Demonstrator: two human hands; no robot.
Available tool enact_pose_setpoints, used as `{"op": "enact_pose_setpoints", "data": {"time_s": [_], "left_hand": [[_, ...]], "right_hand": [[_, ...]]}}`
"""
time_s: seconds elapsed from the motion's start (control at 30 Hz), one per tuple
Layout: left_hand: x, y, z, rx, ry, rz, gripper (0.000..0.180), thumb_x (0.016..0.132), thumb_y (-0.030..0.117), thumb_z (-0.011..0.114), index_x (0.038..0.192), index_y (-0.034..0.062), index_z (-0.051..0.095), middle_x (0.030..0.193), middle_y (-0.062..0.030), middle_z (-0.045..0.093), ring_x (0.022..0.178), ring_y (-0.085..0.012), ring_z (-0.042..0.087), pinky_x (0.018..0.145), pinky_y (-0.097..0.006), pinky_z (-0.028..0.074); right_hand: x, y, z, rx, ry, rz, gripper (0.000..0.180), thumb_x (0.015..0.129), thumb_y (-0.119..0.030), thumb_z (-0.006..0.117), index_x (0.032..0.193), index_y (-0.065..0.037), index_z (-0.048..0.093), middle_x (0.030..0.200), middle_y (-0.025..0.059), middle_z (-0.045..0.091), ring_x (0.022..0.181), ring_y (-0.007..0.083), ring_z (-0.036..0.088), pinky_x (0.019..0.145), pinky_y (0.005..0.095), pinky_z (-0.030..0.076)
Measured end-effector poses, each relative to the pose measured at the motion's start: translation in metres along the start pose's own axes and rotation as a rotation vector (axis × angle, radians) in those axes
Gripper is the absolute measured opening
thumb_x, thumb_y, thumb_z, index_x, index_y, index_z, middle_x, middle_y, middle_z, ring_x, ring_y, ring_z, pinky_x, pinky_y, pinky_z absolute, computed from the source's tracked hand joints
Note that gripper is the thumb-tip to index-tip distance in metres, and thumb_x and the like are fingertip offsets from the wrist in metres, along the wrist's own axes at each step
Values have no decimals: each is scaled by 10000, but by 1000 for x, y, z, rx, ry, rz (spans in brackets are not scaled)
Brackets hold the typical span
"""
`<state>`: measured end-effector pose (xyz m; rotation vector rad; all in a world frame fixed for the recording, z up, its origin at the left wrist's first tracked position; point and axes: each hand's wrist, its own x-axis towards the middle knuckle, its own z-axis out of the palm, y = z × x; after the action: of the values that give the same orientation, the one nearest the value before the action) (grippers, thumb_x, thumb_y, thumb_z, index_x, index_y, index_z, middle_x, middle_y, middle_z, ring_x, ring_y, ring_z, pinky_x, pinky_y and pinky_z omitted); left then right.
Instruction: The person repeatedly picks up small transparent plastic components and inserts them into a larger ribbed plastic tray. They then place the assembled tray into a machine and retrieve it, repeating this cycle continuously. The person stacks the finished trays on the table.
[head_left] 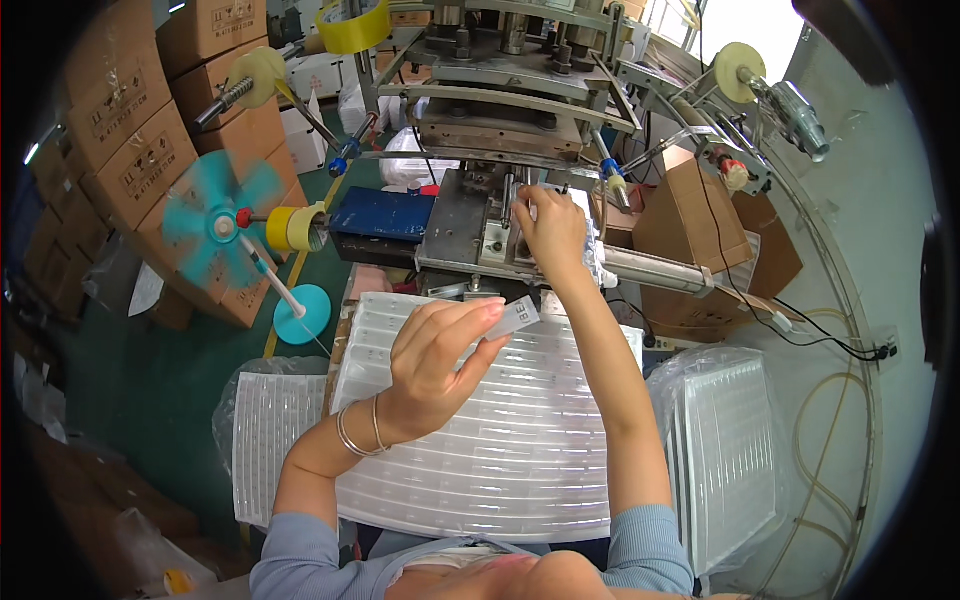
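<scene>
My left hand (440, 358), with bangles at its wrist, pinches a small translucent rectangular piece (517, 316) with dark print between thumb and fingers. It is raised over a large white ribbed tray (480, 470), which holds rows of clear small parts in front of me. My right hand (552, 228) reaches forward to the metal bed (455, 225) of a press machine. Its fingers are bent together at a narrow metal fixture (496, 240); whatever they grip there is hidden or too small to name.
The press's heavy plates (500, 135) stand above and beyond my right hand. A blue box (382, 214) sits left of the bed. A turquoise fan (222, 226) spins at left, near stacked cartons (145, 160). More trays (730, 450) lie at right, below an open carton (690, 215).
</scene>
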<state>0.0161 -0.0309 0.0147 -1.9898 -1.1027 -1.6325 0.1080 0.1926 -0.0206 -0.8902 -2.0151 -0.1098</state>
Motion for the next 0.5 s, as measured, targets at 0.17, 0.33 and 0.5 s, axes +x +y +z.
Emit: {"op": "enact_pose_setpoints", "data": {"time_s": [0.17, 0.33, 0.5], "left_hand": [[2, 15, -7, -102, -28, -46, 503, 718, -22, 735, 1174, 23, 529, 1037, -131, 646, 842, -238, 639, 728, -305, 508], [0, 26, -18, -762, -302, -738, 484, 917, 139, 563, 1351, 28, 380, 1034, -134, 650, 810, -154, 617, 756, -260, 484], [0, 24, -8, -1077, -558, -1090, 478, 975, 216, 474, 1391, 32, 325, 973, -114, 660, 790, -81, 573, 697, -215, 444]], "right_hand": [[5, 2, 1, -2, -134, 77, 278, 795, -269, 665, 1001, -85, 631, 933, 109, 666, 835, 320, 623, 719, 417, 484], [-21, 6, -16, 181, -5, 60, 489, 802, -282, 665, 1207, -64, 498, 1149, 168, 561, 998, 347, 569, 836, 426, 453], [-91, 54, -89, 107, -70, 195, 342, 823, -236, 652, 1128, -101, 576, 1079, 104, 604, 895, 293, 617, 750, 378, 488]]}}
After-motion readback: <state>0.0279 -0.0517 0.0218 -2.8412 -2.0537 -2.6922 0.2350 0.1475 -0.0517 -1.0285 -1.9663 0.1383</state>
